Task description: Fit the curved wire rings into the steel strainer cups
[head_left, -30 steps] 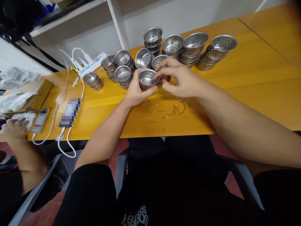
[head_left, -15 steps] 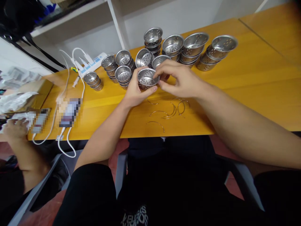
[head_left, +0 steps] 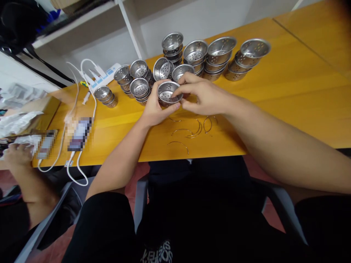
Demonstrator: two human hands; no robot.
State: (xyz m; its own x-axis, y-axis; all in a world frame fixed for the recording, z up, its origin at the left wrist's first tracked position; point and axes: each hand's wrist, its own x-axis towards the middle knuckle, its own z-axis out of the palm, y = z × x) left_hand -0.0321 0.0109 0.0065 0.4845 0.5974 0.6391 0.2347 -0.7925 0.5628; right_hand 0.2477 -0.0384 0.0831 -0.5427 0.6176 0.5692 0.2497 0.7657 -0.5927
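While the head view looked down on the wooden table [head_left: 287,106], the left hand [head_left: 153,109] held a perforated metal cup [head_left: 166,95] in front of the cup stacks, its mouth turned up toward the camera. The fingers wrapped the far left of the wall and the thumb lay along the near side, below the rim. The right hand [head_left: 201,95] was narrowed at the cup's right edge, a fingertip reaching over the rim into the bowl and the thumb close to the outer wall; whether those two actually pinched the metal, I could not tell. Judging by its thin, pierced wall, the cup was probably light and stiff, more likely to dent than break, and its smooth shine suggested a slippery surface. A curled hold around the side, under the flared rim, looked surest, since the lip would check any slide; a pinch on the rim alone might let it swivel. Near the table's front edge lay curved wires [head_left: 200,128], thin and apparently springy, probably best lifted between fingertip and thumb.
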